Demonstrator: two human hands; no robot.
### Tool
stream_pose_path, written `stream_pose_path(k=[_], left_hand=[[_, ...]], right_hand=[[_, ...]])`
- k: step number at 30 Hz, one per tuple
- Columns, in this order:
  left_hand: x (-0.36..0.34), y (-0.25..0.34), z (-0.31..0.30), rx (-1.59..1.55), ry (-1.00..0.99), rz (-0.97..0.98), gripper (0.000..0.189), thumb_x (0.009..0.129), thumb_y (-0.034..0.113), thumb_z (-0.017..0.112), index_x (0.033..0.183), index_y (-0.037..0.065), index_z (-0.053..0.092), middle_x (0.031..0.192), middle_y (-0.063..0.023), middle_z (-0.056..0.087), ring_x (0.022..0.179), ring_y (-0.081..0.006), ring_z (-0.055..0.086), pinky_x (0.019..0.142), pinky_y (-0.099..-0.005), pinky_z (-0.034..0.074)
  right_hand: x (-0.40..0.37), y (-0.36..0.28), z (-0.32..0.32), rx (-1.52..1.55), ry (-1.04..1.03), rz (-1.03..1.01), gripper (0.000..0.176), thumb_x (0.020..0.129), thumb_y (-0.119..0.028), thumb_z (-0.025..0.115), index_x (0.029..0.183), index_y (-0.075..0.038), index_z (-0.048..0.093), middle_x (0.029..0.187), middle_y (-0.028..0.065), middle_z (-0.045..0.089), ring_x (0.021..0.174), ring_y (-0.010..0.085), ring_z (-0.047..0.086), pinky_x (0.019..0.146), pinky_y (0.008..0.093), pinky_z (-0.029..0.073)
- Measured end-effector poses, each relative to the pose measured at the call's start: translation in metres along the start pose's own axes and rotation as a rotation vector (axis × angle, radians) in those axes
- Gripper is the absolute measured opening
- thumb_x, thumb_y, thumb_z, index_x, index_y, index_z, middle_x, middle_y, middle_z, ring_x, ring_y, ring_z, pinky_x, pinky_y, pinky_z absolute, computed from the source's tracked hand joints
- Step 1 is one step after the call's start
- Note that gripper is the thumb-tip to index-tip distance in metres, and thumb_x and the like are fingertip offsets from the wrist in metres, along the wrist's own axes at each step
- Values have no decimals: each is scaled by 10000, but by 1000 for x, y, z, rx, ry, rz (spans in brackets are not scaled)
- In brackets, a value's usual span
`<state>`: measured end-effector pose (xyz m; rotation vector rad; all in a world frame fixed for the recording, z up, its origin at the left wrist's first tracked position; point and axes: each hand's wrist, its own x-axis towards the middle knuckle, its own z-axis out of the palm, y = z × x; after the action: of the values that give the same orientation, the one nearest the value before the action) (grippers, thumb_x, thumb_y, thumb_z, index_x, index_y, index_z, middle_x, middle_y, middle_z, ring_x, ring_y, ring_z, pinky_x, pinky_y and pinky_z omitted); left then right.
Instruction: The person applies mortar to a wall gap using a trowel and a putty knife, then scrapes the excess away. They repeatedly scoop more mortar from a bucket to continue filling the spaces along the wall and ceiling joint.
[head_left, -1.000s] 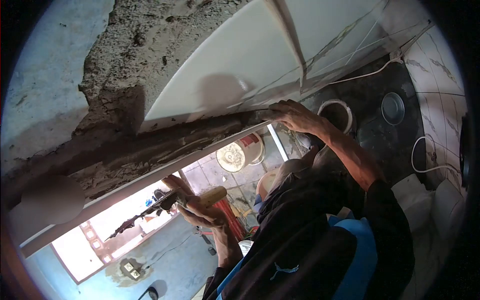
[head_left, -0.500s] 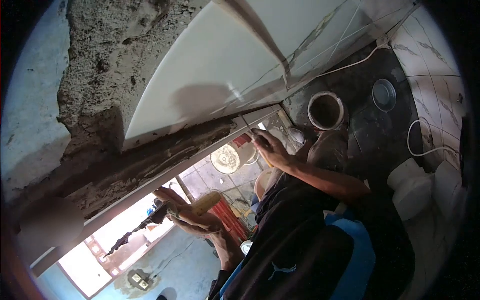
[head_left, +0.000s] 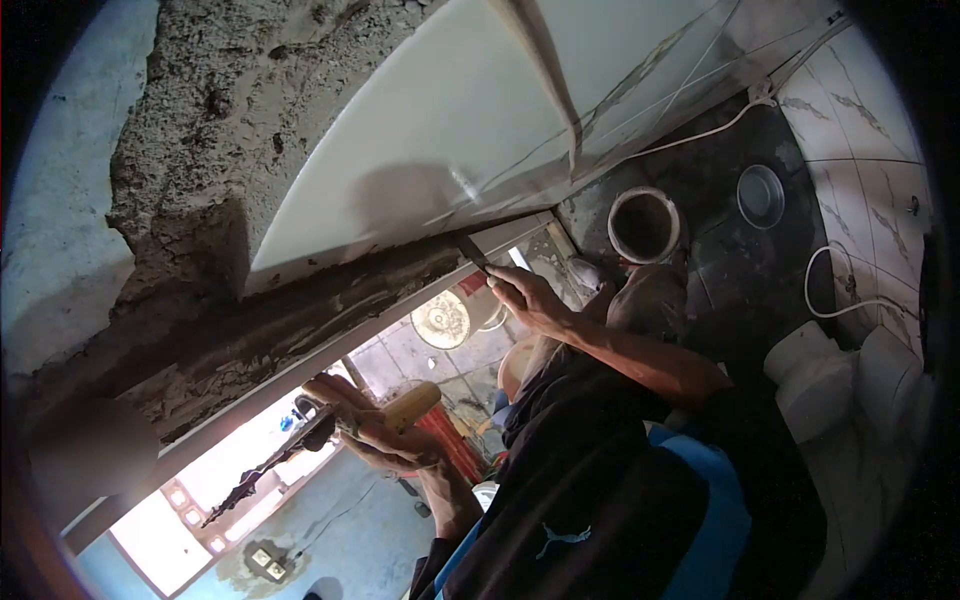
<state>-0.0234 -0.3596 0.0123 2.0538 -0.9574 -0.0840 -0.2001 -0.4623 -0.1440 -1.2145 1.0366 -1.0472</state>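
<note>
My right hand (head_left: 530, 302) is closed round a small tool with a flat dark blade (head_left: 472, 252). The blade's tip rests at the mortar-smeared recess, beside the pale ledge strip (head_left: 510, 232). Lower left, my left hand (head_left: 385, 435) grips a trowel by its thick wooden handle (head_left: 410, 405). Its mortar-caked blade (head_left: 245, 485), seen nearly edge-on, points down and left. Wet-looking mortar (head_left: 330, 315) lines the recess below the large white tile (head_left: 420, 150).
A round bucket (head_left: 643, 226) stands near my feet, with a metal bowl (head_left: 761, 197) beyond. Past the ledge are a white bucket (head_left: 440, 319) and a red object (head_left: 455, 450). White fixtures (head_left: 820, 375) and a pale hose (head_left: 815, 275) are at the right.
My right hand has shifted slightly left, and the small tool has turned so that more of its flat blade shows. My left hand still holds the trowel, nearly unmoved.
</note>
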Motion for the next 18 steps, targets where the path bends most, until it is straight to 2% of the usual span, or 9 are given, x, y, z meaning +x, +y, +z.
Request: stream_pose_path(k=[3, 5, 7, 8, 10, 13, 15, 17, 18], left_hand=[[5, 9, 8, -2, 1, -27, 434, 957, 340, 295, 1032, -76, 394, 1445, -260, 202, 1329, -332, 272, 1040, -361, 264], [9, 36, 25, -107, -51, 241, 473, 961, 354, 268, 1162, -68, 338, 1433, -253, 228, 1324, -340, 274, 1065, -399, 247], [13, 72, 42, -206, -90, 506, 540, 965, 368, 242, 1292, -60, 281, 1422, -245, 253, 1319, -349, 276, 1090, -437, 230], [14, 80, 44, -252, -109, 640, 582, 967, 375, 229, 1357, -56, 253, 1416, -241, 266, 1316, -353, 276, 1102, -456, 221], [16, 84, 43, -239, -109, 590, 582, 968, 378, 224, 1360, -51, 252, 1414, -245, 267, 1318, -353, 272, 1101, -457, 225], [15, 77, 42, -257, -112, 564, 579, 972, 374, 218, 1366, -49, 242, 1415, -241, 267, 1321, -350, 265, 1100, -454, 228], [11, 74, 37, -287, -114, 582, 576, 973, 367, 217, 1369, -51, 233, 1418, -233, 267, 1324, -345, 261, 1102, -450, 227], [6, 74, 27, -199, -133, 269, 454, 967, 313, 270, 1093, -114, 356, 1434, -294, 195, 1325, -355, 260, 1009, -356, 281], [6, 71, 26, -196, -131, 268, 454, 967, 313, 270, 1093, -114, 356, 1434, -294, 195, 1325, -355, 260, 1009, -356, 281]], right_hand=[[-8, 8, -20, -43, -71, -70, 282, 928, -186, 505, 1163, -32, 526, 1003, 175, 626, 861, 264, 628, 715, 337, 491], [-13, 7, -36, -53, -144, 92, 289, 943, -247, 482, 1139, -37, 509, 851, 116, 614, 749, 223, 603, 649, 325, 477], [-12, 23, -29, 198, -19, 264, 297, 951, -288, 459, 1105, -39, 505, 746, 76, 570, 629, 163, 569, 559, 293, 467], [-10, 21, -28, 195, -24, 263, 297, 951, -288, 459, 1105, -39, 505, 746, 76, 570, 629, 163, 569, 559, 293, 467], [-5, 10, -23, 570, 8, 470, 287, 955, -312, 438, 1021, -41, 505, 699, 46, 540, 522, 115, 531, 460, 258, 435], [-3, -4, -13, 547, -53, 479, 293, 936, -355, 455, 963, -67, 500, 732, 61, 537, 588, 122, 524, 513, 277, 425], [-2, 6, 3, 544, 63, 467, 291, 926, -351, 478, 952, -62, 510, 686, 55, 540, 590, 136, 546, 532, 294, 441], [-1, 14, 14, 506, 120, 496, 298, 927, -345, 479, 976, -53, 514, 701, 52, 545, 604, 140, 557, 542, 290, 445], [0, 20, 18, 507, 117, 498, 298, 927, -345, 479, 976, -53, 514, 701, 52, 545, 604, 140, 557, 542, 290, 445]])
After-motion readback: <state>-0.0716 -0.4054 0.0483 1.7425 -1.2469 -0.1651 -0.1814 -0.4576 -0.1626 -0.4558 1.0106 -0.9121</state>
